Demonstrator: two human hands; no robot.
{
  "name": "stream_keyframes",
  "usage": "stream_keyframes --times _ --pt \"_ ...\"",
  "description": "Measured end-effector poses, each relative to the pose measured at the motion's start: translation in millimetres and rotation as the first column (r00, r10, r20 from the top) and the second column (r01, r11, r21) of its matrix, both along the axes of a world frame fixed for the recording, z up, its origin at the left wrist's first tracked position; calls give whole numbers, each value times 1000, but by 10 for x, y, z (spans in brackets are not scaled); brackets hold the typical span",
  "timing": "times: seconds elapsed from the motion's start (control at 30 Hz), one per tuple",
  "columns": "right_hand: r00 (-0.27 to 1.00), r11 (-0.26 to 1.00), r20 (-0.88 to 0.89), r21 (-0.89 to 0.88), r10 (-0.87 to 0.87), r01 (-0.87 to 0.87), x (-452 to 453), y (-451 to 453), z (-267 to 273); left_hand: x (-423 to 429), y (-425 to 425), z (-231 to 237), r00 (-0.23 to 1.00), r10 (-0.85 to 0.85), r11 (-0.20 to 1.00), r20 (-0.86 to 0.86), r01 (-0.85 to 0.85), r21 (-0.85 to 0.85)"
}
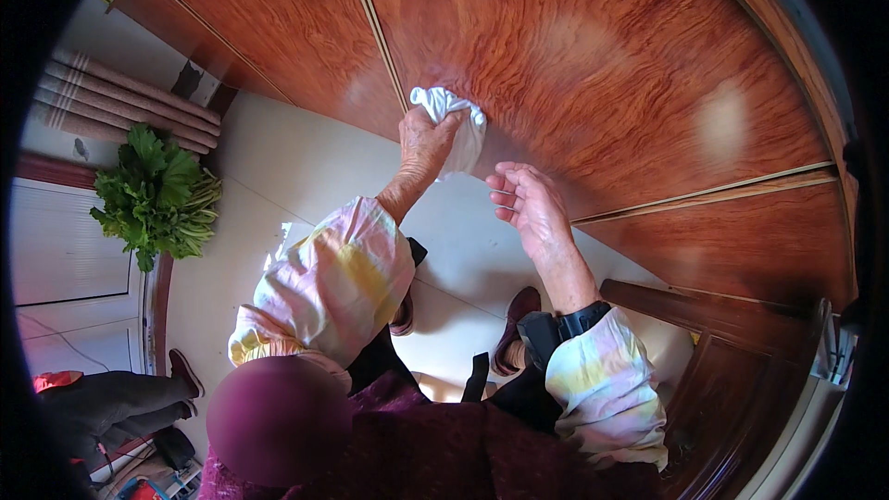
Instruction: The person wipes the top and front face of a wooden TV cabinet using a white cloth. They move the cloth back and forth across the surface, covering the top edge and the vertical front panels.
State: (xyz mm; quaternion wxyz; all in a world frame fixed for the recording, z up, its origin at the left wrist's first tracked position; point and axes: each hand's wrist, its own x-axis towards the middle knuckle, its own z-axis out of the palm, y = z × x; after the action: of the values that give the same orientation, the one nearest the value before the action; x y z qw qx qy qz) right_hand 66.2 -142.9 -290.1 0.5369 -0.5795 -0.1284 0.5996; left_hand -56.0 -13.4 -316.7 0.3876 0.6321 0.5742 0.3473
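My left hand grips a crumpled white cloth at the edge of a glossy reddish-brown wood-grain panel. Part of the cloth hangs below my fingers and looks thin and pale. Close by is a pale-gold trim strip that divides this panel from the one on its left. Nothing is in my right hand, whose fingers are slightly curled and apart in front of the panel's lower edge. Whether its fingertips touch the panel, I cannot tell. Patterned sleeve covers are on both my forearms.
Leafy green vegetables are at the left beside a white door. Above them is a folded striped textile. Another person's legs are at lower left. A dark wooden piece of furniture stands at the right, on the pale tiled floor.
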Motion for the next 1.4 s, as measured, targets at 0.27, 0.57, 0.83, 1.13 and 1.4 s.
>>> stream_keyframes --times 0.27,0.57,0.83,1.13,1.4 --pt "1000 1000 5 10 -11 11 -20 22 42 68 54 -241 985 116 973 128 -86 -216" --pt "999 999 -3 -5 -46 46 -5 13 -17 291 -210 820 912 -208 784 353 -60 618" --pt "999 999 10 -2 -42 42 -6 12 30 205 -211 0 976 -210 773 -55 201 602" --pt "1000 1000 -2 3 -27 27 -32 28 -5 78 -167 -403 994 -81 996 -79 84 28" --pt "1000 1000 -7 13 -26 26 -4 7 -87 131 -158 476 979 -43 885 198 -55 463"
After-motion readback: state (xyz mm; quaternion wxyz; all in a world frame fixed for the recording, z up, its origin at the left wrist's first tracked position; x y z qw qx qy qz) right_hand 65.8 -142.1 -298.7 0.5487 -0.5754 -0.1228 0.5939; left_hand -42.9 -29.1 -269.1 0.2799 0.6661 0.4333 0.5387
